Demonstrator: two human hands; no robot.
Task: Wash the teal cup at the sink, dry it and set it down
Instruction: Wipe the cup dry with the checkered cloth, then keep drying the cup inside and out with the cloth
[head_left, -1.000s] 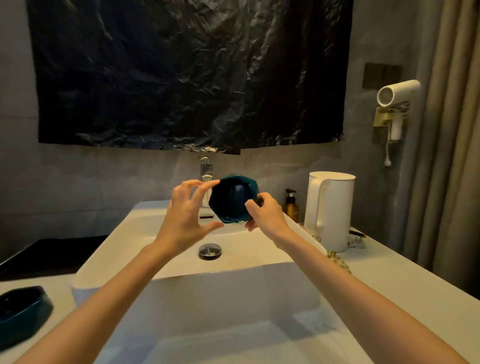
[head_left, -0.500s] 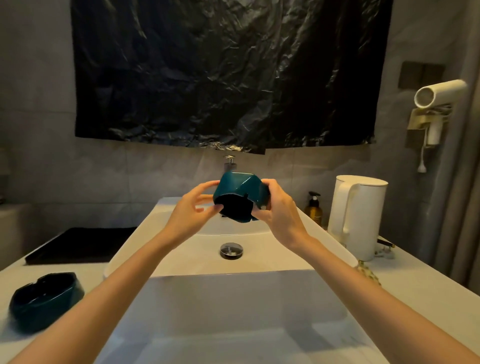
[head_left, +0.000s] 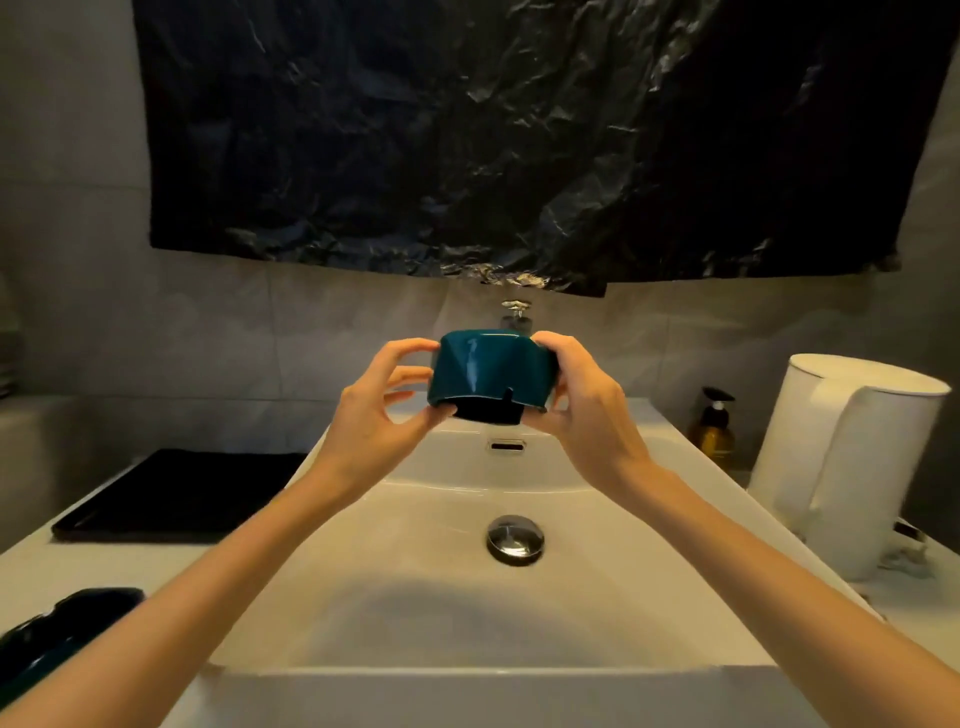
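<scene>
As the teal cup (head_left: 491, 376) hangs mouth-down at frame centre over the white sink (head_left: 467, 613), I log left hand (head_left: 382, 410) and right hand (head_left: 582, 410) gripping opposite sides. No running water visible; washed or not, cannot tell. Drying, set-down remain.

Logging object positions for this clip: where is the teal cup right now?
Head view, centre frame: the teal cup is held in the air between the left hand and right hand, above the back of the white sink, in front of the faucet.
</scene>
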